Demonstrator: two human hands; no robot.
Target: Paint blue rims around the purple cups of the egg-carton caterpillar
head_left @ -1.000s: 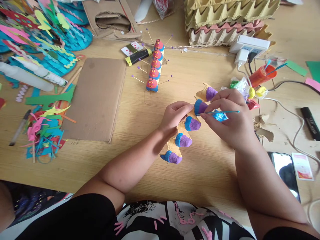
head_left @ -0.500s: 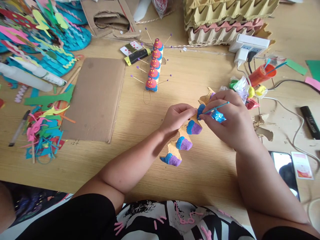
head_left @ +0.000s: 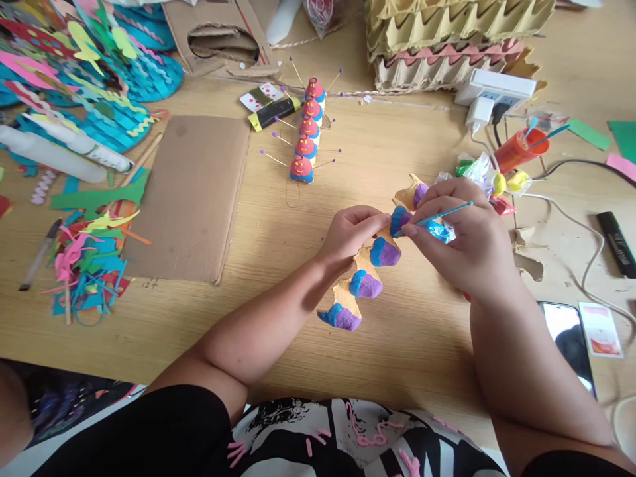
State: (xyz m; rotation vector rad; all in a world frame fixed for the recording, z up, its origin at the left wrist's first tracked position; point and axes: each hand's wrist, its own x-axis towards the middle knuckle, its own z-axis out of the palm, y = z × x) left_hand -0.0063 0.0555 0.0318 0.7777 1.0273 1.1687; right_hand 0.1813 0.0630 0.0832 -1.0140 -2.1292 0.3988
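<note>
My left hand (head_left: 350, 232) is closed on a cut strip of egg carton (head_left: 352, 268), thumb and finger pinching its edge. The strip slants away from me, its bumps coated in purple and blue clay; the farthest bump shows purple only. Between the fingers of my right hand (head_left: 462, 232) is a thin blue stick tool (head_left: 450, 211), its tip close to the second-farthest bump. Whether the tip touches the clay I cannot tell. A shiny blue packet (head_left: 440, 230) shows beneath the right hand, partly hidden by it.
A finished-looking red and blue caterpillar figure (head_left: 307, 132) with stick pins stands ahead. Cardboard (head_left: 186, 199) and paper scraps (head_left: 92, 258) lie left. Egg trays (head_left: 457, 40) are stacked at the back. An orange cup (head_left: 521, 151), power strip (head_left: 491, 86), cables and a phone (head_left: 569, 341) are on the right.
My right hand has shifted slightly right with the stick tool, uncovering more of the purple on the far bumps. My left hand and the strip have hardly moved.
</note>
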